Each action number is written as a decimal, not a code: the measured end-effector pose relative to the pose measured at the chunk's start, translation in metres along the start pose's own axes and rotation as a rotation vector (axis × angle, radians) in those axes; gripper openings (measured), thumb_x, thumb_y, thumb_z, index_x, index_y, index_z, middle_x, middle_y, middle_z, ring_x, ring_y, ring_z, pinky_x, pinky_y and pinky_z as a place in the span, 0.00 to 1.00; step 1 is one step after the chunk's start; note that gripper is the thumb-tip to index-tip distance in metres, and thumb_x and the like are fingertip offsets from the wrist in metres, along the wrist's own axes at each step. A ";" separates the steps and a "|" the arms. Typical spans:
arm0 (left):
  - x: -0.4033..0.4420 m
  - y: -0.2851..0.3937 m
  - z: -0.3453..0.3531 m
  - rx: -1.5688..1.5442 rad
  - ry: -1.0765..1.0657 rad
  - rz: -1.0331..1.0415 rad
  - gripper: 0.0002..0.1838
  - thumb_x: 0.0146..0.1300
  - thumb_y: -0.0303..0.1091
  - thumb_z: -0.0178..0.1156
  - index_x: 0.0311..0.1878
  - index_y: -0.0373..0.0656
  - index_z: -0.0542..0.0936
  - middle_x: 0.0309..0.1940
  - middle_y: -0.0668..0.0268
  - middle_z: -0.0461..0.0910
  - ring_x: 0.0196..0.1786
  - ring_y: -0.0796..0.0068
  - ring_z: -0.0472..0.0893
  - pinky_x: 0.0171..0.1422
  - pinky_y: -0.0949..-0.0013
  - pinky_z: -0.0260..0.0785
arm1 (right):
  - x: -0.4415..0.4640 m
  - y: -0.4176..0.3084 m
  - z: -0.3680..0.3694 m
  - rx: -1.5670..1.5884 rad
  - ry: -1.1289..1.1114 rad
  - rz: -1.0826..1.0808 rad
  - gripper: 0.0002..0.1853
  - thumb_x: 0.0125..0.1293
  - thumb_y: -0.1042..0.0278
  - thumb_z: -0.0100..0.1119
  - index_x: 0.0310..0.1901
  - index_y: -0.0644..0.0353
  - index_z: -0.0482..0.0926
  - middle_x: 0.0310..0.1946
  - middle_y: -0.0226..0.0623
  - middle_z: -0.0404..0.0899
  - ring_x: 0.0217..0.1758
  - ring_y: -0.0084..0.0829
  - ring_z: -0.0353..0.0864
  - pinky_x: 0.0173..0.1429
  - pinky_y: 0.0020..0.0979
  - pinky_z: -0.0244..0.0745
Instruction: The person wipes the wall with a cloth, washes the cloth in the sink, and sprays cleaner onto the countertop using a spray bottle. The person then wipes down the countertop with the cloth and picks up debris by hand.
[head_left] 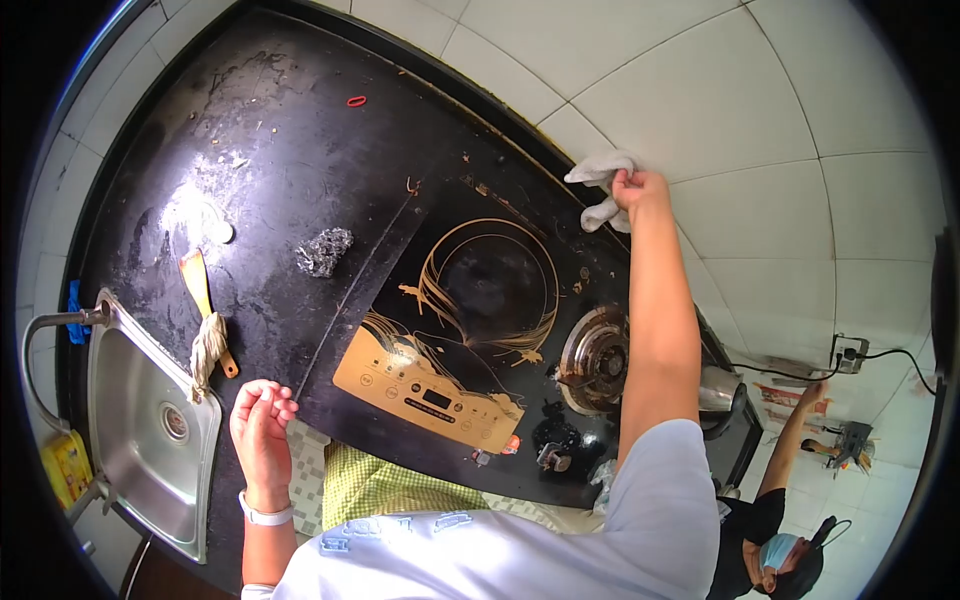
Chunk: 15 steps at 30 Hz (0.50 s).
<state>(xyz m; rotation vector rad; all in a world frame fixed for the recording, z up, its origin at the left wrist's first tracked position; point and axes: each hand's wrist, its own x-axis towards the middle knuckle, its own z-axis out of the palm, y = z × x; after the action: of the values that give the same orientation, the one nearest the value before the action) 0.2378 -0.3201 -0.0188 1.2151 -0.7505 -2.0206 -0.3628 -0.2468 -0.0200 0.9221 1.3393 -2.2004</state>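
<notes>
My right hand (640,190) is stretched out to the tiled wall, its fingers closed around a white cloth (600,170). Parts of the cloth hang out on both sides of the fingers, at the back edge of the counter. Below that arm lie the black and gold induction cooktop (486,285) and a gas burner (597,358). My left hand (262,430) hovers by the counter's front edge, right of the sink. Its fingers are curled in with the thumb against them, and nothing shows in them.
A steel sink (150,440) with a tap (45,330) is at the left. On the black counter (300,180) lie a wooden spatula (196,285), a rag (209,350), a steel-wool scourer (325,252) and a red band (357,101). A masked person (765,540) reaches toward the wall at the right.
</notes>
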 end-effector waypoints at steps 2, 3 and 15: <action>0.004 0.003 0.003 0.010 -0.015 -0.009 0.05 0.64 0.29 0.51 0.38 0.38 0.73 0.32 0.63 0.76 0.31 0.79 0.75 0.40 0.79 0.69 | -0.008 0.011 0.017 0.078 -0.040 0.211 0.12 0.64 0.75 0.38 0.45 0.67 0.70 0.42 0.45 0.73 0.41 0.37 0.77 0.39 0.32 0.79; 0.004 0.004 0.007 0.015 -0.039 -0.010 0.05 0.64 0.29 0.51 0.38 0.38 0.73 0.32 0.63 0.76 0.31 0.79 0.75 0.40 0.79 0.69 | 0.088 0.004 0.013 0.066 -0.301 0.280 0.10 0.62 0.79 0.38 0.43 0.68 0.69 0.37 0.43 0.73 0.37 0.35 0.76 0.36 0.31 0.79; -0.007 0.010 0.049 -0.085 -0.291 0.035 0.29 0.66 0.46 0.48 0.65 0.39 0.56 0.48 0.55 0.74 0.45 0.70 0.76 0.49 0.72 0.70 | -0.254 0.131 -0.015 -0.323 -1.369 0.192 0.20 0.51 0.85 0.48 0.48 0.66 0.74 0.44 0.42 0.79 0.45 0.36 0.80 0.52 0.37 0.76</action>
<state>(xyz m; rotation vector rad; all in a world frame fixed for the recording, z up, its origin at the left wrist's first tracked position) 0.1985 -0.3137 0.0120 0.8639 -0.8064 -2.2036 -0.0963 -0.2936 0.0747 -0.5444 0.7615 -1.6796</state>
